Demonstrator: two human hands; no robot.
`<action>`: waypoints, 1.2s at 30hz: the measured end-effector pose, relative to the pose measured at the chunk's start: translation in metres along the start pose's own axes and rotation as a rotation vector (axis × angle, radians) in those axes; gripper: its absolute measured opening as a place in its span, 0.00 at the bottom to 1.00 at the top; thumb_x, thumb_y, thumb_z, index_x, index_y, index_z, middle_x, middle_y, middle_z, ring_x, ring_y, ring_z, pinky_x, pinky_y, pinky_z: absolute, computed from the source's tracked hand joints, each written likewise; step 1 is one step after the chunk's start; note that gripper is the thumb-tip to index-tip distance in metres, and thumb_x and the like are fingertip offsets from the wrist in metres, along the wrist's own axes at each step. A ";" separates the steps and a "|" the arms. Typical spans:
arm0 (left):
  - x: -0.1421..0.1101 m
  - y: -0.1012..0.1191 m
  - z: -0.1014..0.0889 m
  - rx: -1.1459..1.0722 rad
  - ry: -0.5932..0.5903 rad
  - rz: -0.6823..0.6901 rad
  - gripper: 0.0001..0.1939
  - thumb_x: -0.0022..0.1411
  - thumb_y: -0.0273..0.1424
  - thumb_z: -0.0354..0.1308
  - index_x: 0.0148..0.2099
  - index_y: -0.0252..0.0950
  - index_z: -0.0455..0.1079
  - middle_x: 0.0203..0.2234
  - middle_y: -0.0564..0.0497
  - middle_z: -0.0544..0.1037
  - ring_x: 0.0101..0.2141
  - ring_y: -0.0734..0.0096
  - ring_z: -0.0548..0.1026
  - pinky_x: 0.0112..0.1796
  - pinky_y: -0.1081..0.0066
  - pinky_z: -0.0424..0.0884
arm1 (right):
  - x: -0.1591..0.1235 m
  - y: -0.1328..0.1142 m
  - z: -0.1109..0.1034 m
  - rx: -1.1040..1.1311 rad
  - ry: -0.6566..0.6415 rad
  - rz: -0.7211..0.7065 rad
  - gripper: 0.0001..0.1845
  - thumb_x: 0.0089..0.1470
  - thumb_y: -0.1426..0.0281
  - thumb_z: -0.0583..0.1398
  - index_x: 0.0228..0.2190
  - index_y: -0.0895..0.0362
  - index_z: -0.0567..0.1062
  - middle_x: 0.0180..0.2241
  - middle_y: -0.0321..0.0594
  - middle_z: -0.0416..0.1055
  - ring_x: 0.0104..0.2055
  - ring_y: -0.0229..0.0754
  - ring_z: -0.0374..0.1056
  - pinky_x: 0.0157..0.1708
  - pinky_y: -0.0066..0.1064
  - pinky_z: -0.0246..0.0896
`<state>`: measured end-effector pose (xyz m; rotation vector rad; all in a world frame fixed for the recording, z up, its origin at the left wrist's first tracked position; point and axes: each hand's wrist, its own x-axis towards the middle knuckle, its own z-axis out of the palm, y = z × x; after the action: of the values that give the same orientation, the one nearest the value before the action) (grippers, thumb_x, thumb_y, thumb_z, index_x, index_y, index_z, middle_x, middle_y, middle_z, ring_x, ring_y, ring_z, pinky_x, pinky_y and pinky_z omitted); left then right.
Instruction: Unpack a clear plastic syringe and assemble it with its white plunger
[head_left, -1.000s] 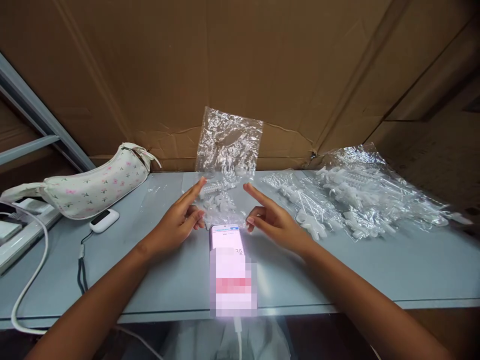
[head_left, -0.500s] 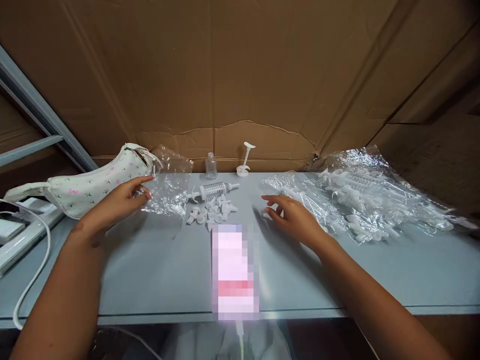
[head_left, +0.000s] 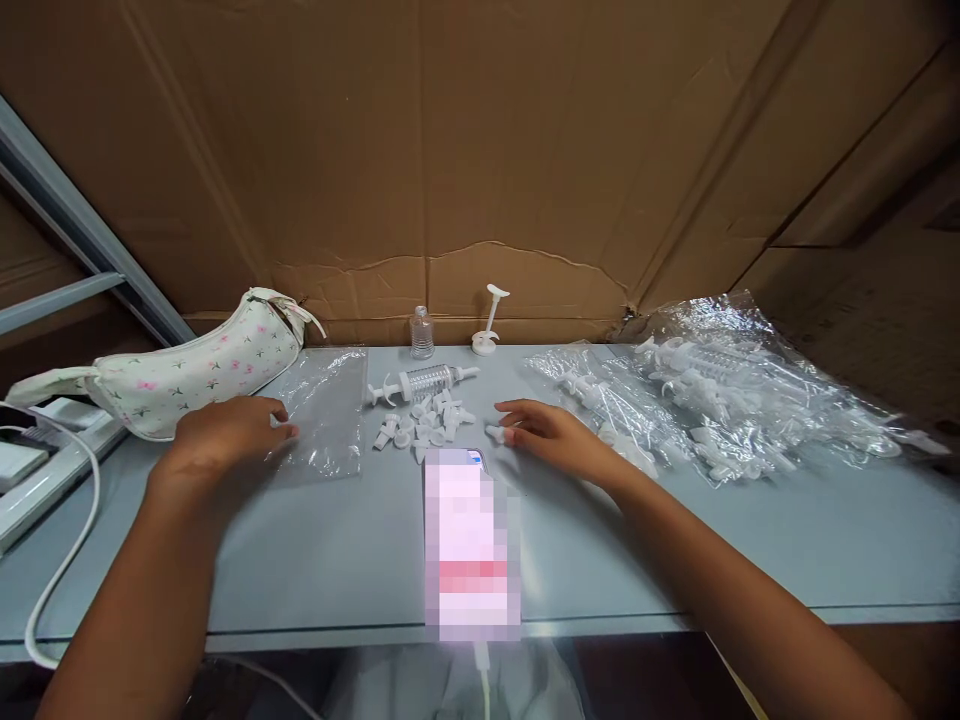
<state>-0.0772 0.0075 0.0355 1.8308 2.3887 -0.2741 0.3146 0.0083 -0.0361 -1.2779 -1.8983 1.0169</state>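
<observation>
My left hand (head_left: 225, 433) rests palm down on the grey table (head_left: 675, 540), its fingertips on the left edge of an empty clear plastic bag (head_left: 324, 412) that lies flat. My right hand (head_left: 551, 436) reaches toward the middle, fingertips touching a small white plastic piece (head_left: 493, 432). Between the hands lies a heap of several small white nozzles (head_left: 424, 424) and, behind it, a clear syringe-like tube (head_left: 424, 381) on its side. A phone (head_left: 469, 540) lies screen up in front of the heap, with a cable at its near end.
A floral pouch (head_left: 187, 370) lies at the back left, white cables at the left edge. A small clear bottle (head_left: 422, 334) and a white stand (head_left: 487, 320) sit by the cardboard wall (head_left: 480, 150). Clear bags of white parts (head_left: 712, 400) are piled at the right.
The bag held up between both hands was emptied; its parts now lie on the table. My left hand carried the bag left and laid it flat. My right hand moved to a loose white piece.
</observation>
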 end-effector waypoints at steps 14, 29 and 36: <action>0.005 0.033 0.020 0.011 -0.038 0.195 0.32 0.63 0.47 0.43 0.67 0.43 0.55 0.64 0.41 0.60 0.55 0.42 0.68 0.46 0.53 0.67 | 0.021 -0.011 0.003 0.157 -0.058 -0.118 0.18 0.59 0.62 0.57 0.49 0.55 0.73 0.44 0.46 0.76 0.42 0.43 0.74 0.47 0.44 0.69; 0.007 0.043 0.024 0.038 0.032 0.188 0.31 0.66 0.46 0.41 0.68 0.43 0.54 0.67 0.40 0.52 0.59 0.40 0.62 0.50 0.49 0.66 | 0.122 -0.072 0.053 -0.974 -0.163 -0.434 0.25 0.54 0.67 0.64 0.53 0.58 0.71 0.50 0.50 0.74 0.54 0.54 0.66 0.48 0.42 0.61; 0.011 0.042 0.029 0.011 0.235 0.230 0.27 0.66 0.43 0.43 0.64 0.40 0.61 0.64 0.41 0.60 0.58 0.45 0.64 0.52 0.51 0.65 | 0.109 -0.085 0.037 -0.933 0.039 -0.499 0.19 0.55 0.69 0.62 0.48 0.62 0.72 0.48 0.54 0.73 0.52 0.57 0.65 0.48 0.47 0.60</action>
<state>-0.0398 0.0221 0.0017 2.2302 2.2870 -0.0514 0.2090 0.0816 0.0263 -1.1248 -2.5778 -0.2028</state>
